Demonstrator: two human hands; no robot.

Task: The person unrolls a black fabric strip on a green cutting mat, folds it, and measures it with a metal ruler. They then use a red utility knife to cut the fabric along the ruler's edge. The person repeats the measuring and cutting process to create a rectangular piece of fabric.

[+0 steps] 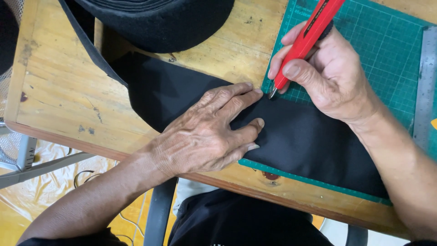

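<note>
Knife [306, 36] tip at the fabric's [300, 141] top edge.
Right hand [334, 75] pinches it, handle slanting toward one o'clock; left hand [207, 132], fingers spread, presses fabric flat at eight o'clock, on the mat [387, 50].

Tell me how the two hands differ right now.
The left hand lies flat, fingers spread, pressing the black fabric; the right hand is curled around a red knife. The left holds nothing; the right points the blade at the fabric's edge. Both work over the wooden table.
</note>
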